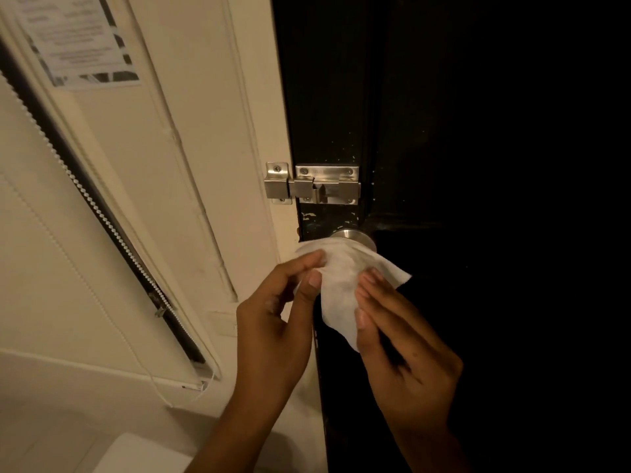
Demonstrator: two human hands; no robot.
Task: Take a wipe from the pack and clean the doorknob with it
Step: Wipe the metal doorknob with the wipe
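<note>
Two hands hold a white wipe (345,285) draped against a metal doorknob (353,240) on a dark door (444,131).
Left hand (276,322) pinches one edge, right hand (403,339) fingers (370,285) press the other; the loose hold could let it slip off.

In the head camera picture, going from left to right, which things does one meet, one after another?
Paper notice → blind's bead chain → cream door frame → left hand → wipe → right hand → dark door.
</note>
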